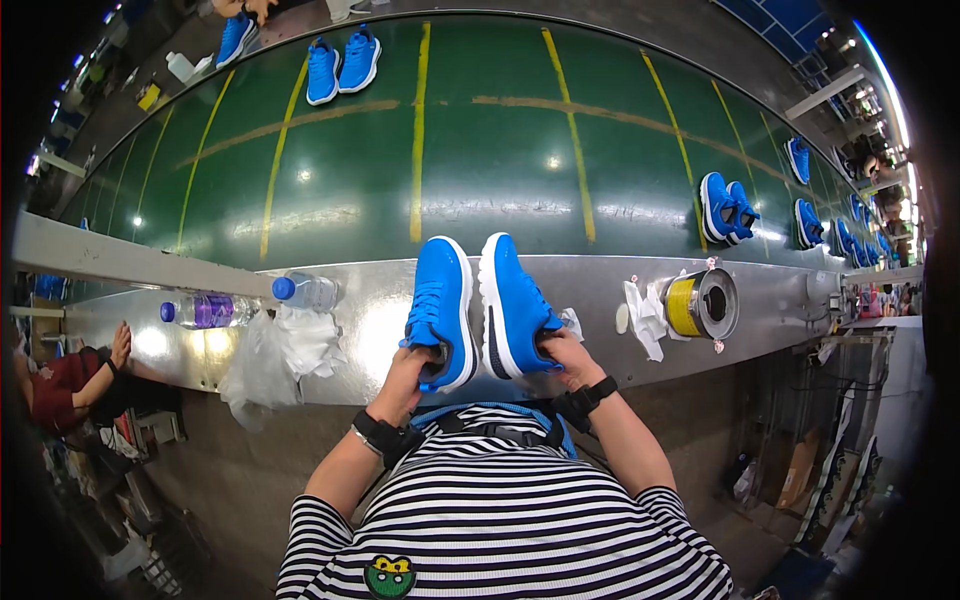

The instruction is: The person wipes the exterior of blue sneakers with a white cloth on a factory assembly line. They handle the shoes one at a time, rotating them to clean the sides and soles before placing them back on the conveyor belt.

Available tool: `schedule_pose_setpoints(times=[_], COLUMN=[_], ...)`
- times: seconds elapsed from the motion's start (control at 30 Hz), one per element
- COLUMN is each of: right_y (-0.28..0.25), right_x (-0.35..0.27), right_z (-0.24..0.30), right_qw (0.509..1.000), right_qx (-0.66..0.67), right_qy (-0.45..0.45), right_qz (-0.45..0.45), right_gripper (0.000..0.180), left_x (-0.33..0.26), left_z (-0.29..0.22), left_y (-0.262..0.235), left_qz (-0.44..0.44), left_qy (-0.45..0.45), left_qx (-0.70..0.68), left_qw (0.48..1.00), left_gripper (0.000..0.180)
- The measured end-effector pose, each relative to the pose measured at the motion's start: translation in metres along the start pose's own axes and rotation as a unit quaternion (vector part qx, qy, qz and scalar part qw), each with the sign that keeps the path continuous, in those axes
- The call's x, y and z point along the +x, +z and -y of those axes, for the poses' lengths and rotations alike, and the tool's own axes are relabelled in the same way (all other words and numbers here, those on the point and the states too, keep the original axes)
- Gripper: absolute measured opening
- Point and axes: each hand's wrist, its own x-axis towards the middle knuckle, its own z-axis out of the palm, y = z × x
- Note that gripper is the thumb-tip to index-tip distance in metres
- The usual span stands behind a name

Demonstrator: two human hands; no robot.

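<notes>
Two blue sneakers with white soles are in front of me over the metal ledge, toes pointing away. My left hand [402, 378] grips the left sneaker [437, 300] at its heel opening, fingers partly inside the shoe. The right sneaker [518, 300] is held the same way by my right hand [570, 358]. Both shoes tilt so that their white soles face each other, with a narrow gap between them. The fingertips inside the shoes are hidden.
Beyond the metal ledge [580, 290] runs a green conveyor belt [500, 170] with yellow lines, carrying more blue sneakers [340, 68]. A tin can [703, 303] and crumpled tissue [646, 318] lie right; bottles [305, 291] and a plastic bag [262, 365] left. Another person's hand [121, 345] shows far left.
</notes>
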Motion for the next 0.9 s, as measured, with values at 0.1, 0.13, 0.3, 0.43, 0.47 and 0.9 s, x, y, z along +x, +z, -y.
schedule_pose_setpoints(times=[0.1,0.13,0.3,0.43,0.47,0.9], right_y=[0.004,0.003,0.007,0.002,0.000,0.006], right_x=[-0.007,-0.007,-0.013,-0.010,-0.009,-0.009], right_z=[-0.001,-0.003,-0.006,-0.011,-0.012,-0.011], right_qw=[1.000,0.999,0.996,0.993,0.992,0.994], right_qx=[0.024,0.025,0.024,-0.020,-0.032,0.090], right_qy=[-0.016,-0.029,-0.088,-0.116,-0.124,-0.035], right_qz=[0.000,0.004,0.015,0.016,0.011,0.048], right_gripper=[0.022,0.022,0.030,0.038,0.039,0.034], left_x=[0.001,0.002,0.001,0.004,0.003,0.038], left_z=[0.002,0.003,-0.001,-0.001,-0.004,0.013], left_y=[0.001,0.000,0.007,0.002,0.003,-0.064], left_qz=[-0.012,-0.005,0.014,0.046,0.059,-0.049], left_qy=[0.002,0.005,0.076,0.130,0.131,0.071], left_qx=[0.007,0.008,0.057,0.132,0.136,0.398], left_qw=[1.000,1.000,0.995,0.982,0.980,0.913], left_gripper=[0.027,0.028,0.037,0.054,0.062,0.069])
